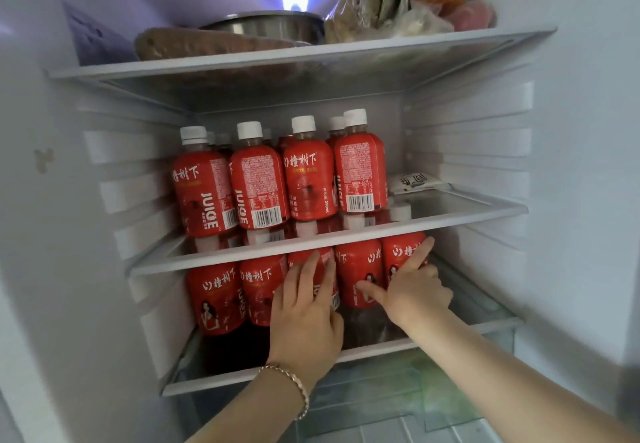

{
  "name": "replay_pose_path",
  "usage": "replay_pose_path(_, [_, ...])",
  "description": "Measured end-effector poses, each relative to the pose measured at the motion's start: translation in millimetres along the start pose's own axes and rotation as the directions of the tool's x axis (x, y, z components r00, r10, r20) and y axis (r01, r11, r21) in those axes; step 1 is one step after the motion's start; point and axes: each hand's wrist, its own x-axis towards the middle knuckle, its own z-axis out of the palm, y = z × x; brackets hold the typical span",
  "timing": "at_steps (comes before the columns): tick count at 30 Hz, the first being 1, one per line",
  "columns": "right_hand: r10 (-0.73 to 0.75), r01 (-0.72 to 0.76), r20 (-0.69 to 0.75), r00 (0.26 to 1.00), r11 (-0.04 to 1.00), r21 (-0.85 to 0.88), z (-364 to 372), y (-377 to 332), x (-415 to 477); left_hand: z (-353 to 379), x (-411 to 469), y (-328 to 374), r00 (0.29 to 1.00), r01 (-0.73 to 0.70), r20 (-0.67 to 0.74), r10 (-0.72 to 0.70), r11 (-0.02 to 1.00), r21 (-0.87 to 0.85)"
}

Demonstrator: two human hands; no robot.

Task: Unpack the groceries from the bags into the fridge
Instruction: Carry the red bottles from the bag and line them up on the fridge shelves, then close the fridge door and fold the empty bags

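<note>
The open fridge holds several red juice bottles with white caps on its middle shelf [450, 219] and a second row of the same bottles on the lower shelf [485, 328]. My left hand [306, 314], with a bracelet at the wrist, lies with straight fingers against a lower-shelf bottle [327, 271]. My right hand [412, 286] has its index finger stretched up along the rightmost lower bottle [401, 252] and its thumb against the neighbouring bottle [356, 266]. Neither hand wraps round a bottle.
The top shelf [277, 58] carries a metal bowl [266, 26], a brown wrapped item [204, 44] and several plastic food bags [398, 2]. A small white packet [415, 181] lies at the right of the middle shelf. A clear crisper drawer [398, 408] sits below.
</note>
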Motion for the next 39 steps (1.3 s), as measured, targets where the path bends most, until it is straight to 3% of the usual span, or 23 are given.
replay_pose_path(2, [0.004,-0.004,-0.003,1.0,0.997,-0.075,0,-4,-3,2,3,-2,1.0,-0.001,0.01,0.001,1.0,-0.01])
replay_pose_path(5, [-0.033,0.036,0.083,0.996,0.999,-0.034,-6,5,-9,-1,4,-2,0.993,0.017,0.116,-0.014,1.0,-0.023])
replay_pose_path(8, [-0.189,0.192,0.145,0.971,0.981,-0.005,-18,25,-23,-16,6,4,0.972,0.025,0.235,-0.027,1.0,0.011])
replay_pose_path(10, [-0.303,0.308,0.121,0.945,0.951,-0.031,-30,37,-42,-24,9,2,0.954,-0.036,0.301,-0.001,0.993,0.115])
replay_pose_path(14, [-0.381,0.402,0.194,0.904,0.912,-0.084,-56,62,-82,-68,5,17,0.916,-0.136,0.401,0.014,0.951,0.278])
replay_pose_path(19, [-0.485,0.497,0.248,0.839,0.868,0.016,-87,90,-117,-148,-27,54,0.86,-0.074,0.508,-0.051,0.972,0.224])
replay_pose_path(25, [-0.588,0.653,0.34,0.734,0.748,-0.117,-117,129,-175,-236,-79,102,0.753,0.137,0.608,-0.249,0.964,0.226])
replay_pose_path(31, [-0.747,0.779,0.224,0.626,0.613,-0.135,-163,174,-237,-311,-115,142,0.746,0.167,0.594,-0.301,0.948,0.272])
replay_pose_path(34, [-0.793,0.795,0.091,0.603,0.588,-0.149,-188,204,-264,-339,-128,167,0.773,0.175,0.566,-0.287,0.954,0.244])
replay_pose_path(39, [-0.722,0.696,-0.2,0.662,0.691,-0.192,-232,272,-312,-371,-152,218,0.815,0.102,0.548,-0.189,0.977,0.185])
